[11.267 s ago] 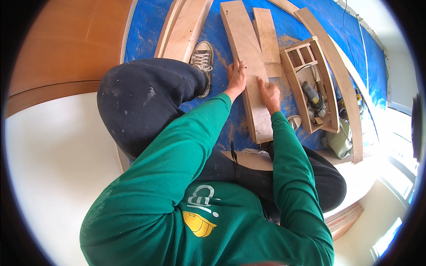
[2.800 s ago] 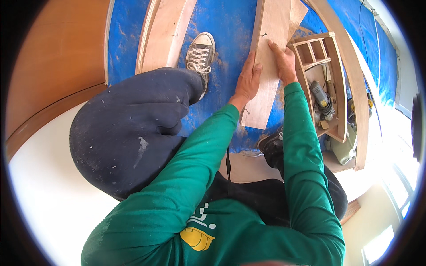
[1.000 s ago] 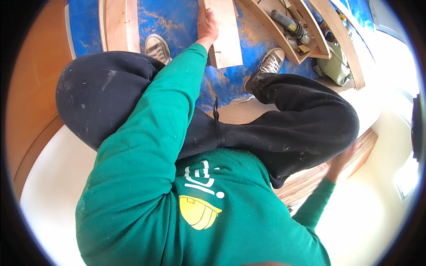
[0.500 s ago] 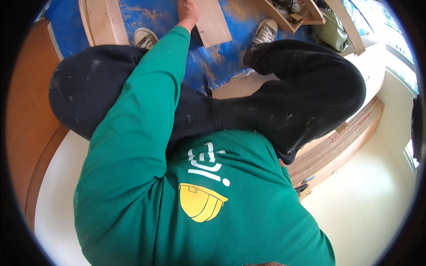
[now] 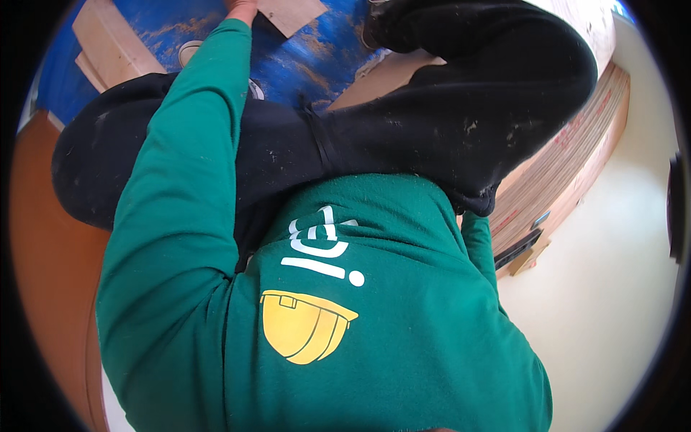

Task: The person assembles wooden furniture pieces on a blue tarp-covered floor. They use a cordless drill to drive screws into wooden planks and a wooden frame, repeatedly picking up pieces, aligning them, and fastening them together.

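At the top edge, my left hand (image 5: 242, 7) reaches out past my knee, its fingers cut off by the frame. Just right of it lies a light wooden board (image 5: 294, 13) on a blue sheet; whether the hand touches it I cannot tell. My right arm, in a green sleeve (image 5: 478, 241), runs down beside my hip. The hand at its end is mostly hidden behind my black-trousered thigh, next to a stack of boards (image 5: 568, 155).
The blue sheet (image 5: 277, 68) is strewn with sawdust. Wooden pieces (image 5: 119, 47) lie at the upper left. A black object (image 5: 520, 248) rests at the near end of the board stack. An orange-brown panel (image 5: 54, 216) stands at left, a pale wall (image 5: 604, 288) at right.
My view has shifted, so the left hand and board appear higher and further left. More of my right sleeve and the black object by the stack now shows.
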Motion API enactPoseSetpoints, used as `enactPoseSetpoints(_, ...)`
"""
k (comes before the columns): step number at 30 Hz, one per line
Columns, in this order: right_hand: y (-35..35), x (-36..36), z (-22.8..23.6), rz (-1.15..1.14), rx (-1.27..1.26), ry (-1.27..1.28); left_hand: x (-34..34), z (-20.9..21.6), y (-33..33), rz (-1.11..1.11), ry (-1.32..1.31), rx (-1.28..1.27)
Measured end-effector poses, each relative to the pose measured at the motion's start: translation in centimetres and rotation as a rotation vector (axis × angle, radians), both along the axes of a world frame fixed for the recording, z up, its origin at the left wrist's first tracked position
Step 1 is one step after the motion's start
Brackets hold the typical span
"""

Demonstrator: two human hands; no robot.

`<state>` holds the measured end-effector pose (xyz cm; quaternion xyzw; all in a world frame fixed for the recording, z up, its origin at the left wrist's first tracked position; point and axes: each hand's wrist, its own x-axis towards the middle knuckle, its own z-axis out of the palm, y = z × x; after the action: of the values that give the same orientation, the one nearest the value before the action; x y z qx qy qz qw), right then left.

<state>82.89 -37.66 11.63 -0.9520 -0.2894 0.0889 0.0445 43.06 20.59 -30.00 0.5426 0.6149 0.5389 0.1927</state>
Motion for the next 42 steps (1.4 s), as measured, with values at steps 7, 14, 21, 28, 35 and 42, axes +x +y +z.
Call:
enactPoseSetpoints(7, -5.5, 1.0, -2.9, -0.17, -0.157, 0.142, 0.4, 4.4, 0.0, -0.103, -0.427, -0.118)
enactPoseSetpoints(14, 7.6, -1.1, 17.3, -0.038, 0.896, -0.159, 1.0, 8.0, -1.1, -0.138, -0.486, -0.103)
enactPoseSetpoints(21, 29.1, -11.8, 15.0, 1.421, 0.302, 0.112, 5.6, 7.1, -3.3, 0.035, 0.019, -0.11)
enactPoseSetpoints(28, 35.1, -16.9, -7.3, 0.141, -0.531, 1.141, 8.5, 13.7, -5.2, 0.107, -0.13, -0.256)
enactPoseSetpoints(35, 34.4, -20.4, -12.7, -0.231, -0.205, 1.611, 9.1, 17.6, -6.4, 0.127, -0.119, -0.3)
enactPoseSetpoints(42, 33.0, -21.1, -14.2, -0.117, -0.05, 1.479, 9.1, 17.7, -6.9, 0.143, -0.158, -0.227)
